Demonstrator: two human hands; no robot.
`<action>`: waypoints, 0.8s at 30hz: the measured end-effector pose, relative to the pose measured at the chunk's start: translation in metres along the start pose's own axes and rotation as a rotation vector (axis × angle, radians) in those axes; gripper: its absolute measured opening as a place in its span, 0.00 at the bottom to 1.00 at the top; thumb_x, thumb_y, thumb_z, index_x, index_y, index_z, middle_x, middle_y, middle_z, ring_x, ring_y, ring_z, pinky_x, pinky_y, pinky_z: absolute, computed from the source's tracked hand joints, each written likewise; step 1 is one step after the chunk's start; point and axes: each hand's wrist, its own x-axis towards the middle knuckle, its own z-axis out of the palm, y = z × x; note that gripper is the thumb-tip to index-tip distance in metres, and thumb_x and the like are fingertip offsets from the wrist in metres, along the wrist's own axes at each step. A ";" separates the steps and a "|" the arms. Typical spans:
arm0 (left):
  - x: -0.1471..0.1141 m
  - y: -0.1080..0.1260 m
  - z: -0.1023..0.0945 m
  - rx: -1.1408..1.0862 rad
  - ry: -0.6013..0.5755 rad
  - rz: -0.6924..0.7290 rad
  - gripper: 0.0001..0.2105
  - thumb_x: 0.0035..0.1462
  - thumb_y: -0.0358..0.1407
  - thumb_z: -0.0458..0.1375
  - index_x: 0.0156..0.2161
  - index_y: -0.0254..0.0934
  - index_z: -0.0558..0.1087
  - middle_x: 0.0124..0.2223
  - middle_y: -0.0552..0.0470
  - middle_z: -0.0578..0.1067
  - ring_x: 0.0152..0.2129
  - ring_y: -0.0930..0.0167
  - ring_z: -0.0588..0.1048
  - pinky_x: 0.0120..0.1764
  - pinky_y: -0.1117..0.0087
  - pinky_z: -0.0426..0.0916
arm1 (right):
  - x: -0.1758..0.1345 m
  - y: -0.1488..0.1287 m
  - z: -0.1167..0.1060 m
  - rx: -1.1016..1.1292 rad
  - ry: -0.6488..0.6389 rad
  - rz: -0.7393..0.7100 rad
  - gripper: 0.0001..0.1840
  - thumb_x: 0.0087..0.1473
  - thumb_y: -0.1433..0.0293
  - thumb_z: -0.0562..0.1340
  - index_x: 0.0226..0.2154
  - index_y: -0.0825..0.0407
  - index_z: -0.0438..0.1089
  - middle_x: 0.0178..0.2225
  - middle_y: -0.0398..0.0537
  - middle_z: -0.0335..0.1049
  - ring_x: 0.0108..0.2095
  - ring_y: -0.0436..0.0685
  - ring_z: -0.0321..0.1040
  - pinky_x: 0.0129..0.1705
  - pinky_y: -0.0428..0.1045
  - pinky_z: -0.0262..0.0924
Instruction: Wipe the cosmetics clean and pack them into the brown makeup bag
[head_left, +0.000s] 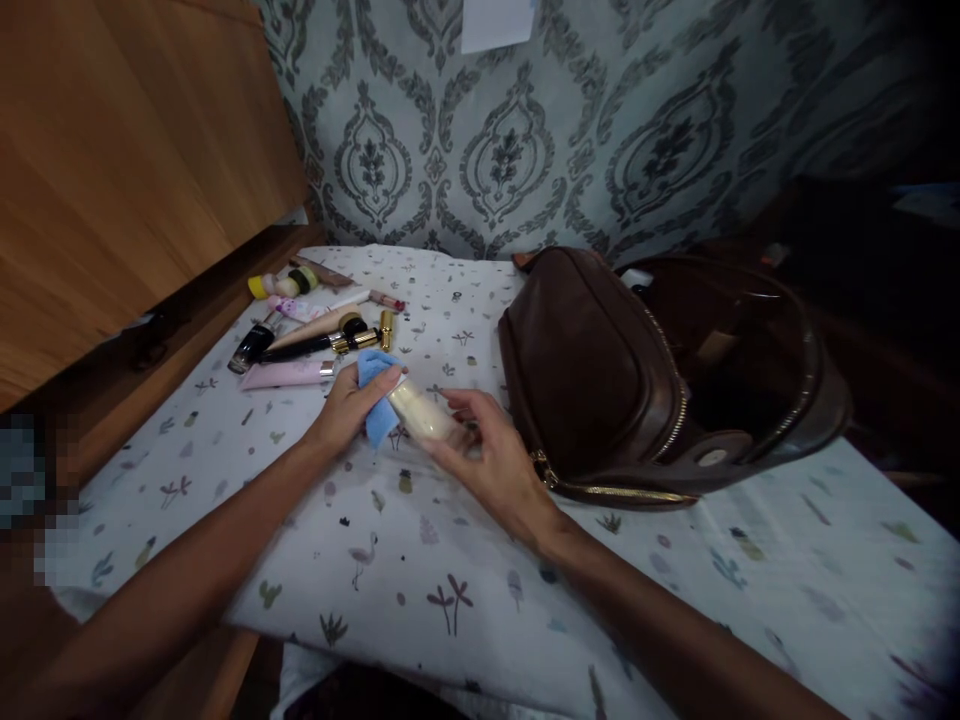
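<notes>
Over the middle of the printed cloth, a cream-coloured bottle (421,411) lies tilted between my hands. My left hand (355,402) pinches a light blue cloth (380,415) around the bottle's far left end. At the other end, the fingers of my right hand (487,445) are curled round the bottle's base. What lies under the blue cloth is hidden. Just beyond my left hand is a pink tube (289,374), with a dark mascara-like tube (304,347) and a small gold tube (386,330) close by.
An open brown leather bag (585,370) with gold zips stands right of my hands. Several cosmetics, among them a dark bottle (251,345) and a yellow-capped jar (257,288), lie at the back left. A wooden cabinet (142,140) borders the left; patterned wallpaper (506,150) is behind.
</notes>
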 end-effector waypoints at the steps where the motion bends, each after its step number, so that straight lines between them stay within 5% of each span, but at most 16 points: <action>1: 0.000 -0.001 0.000 0.005 0.005 0.004 0.20 0.49 0.53 0.68 0.35 0.36 0.76 0.28 0.55 0.73 0.23 0.76 0.69 0.25 0.76 0.67 | -0.002 0.000 0.001 -0.127 0.016 -0.078 0.31 0.47 0.57 0.69 0.52 0.50 0.67 0.49 0.55 0.68 0.48 0.64 0.68 0.49 0.60 0.67; 5: -0.002 -0.004 0.001 0.016 -0.012 0.013 0.20 0.50 0.52 0.67 0.34 0.35 0.75 0.27 0.56 0.71 0.22 0.76 0.68 0.24 0.76 0.66 | -0.006 0.000 0.004 -0.417 0.071 -0.228 0.29 0.49 0.66 0.68 0.53 0.51 0.65 0.47 0.56 0.68 0.49 0.67 0.67 0.50 0.63 0.66; 9: -0.002 -0.001 0.002 0.008 -0.028 0.012 0.21 0.49 0.53 0.68 0.36 0.35 0.75 0.29 0.56 0.73 0.23 0.76 0.70 0.27 0.76 0.68 | -0.004 -0.002 0.003 -0.348 0.084 -0.221 0.22 0.49 0.70 0.66 0.48 0.51 0.67 0.43 0.55 0.71 0.46 0.64 0.68 0.49 0.60 0.65; 16: -0.004 0.010 0.002 -0.030 -0.058 0.006 0.23 0.48 0.55 0.67 0.37 0.36 0.76 0.25 0.57 0.70 0.19 0.76 0.69 0.20 0.77 0.66 | -0.003 -0.012 -0.003 0.328 -0.187 0.191 0.21 0.52 0.55 0.65 0.44 0.51 0.69 0.31 0.43 0.71 0.33 0.54 0.68 0.36 0.49 0.62; 24: -0.004 0.009 0.004 0.055 -0.035 0.141 0.21 0.55 0.55 0.62 0.34 0.36 0.77 0.25 0.56 0.69 0.20 0.77 0.65 0.22 0.77 0.62 | -0.001 -0.004 0.005 0.990 -0.275 0.551 0.24 0.36 0.57 0.77 0.33 0.52 0.74 0.30 0.42 0.72 0.30 0.51 0.69 0.35 0.47 0.66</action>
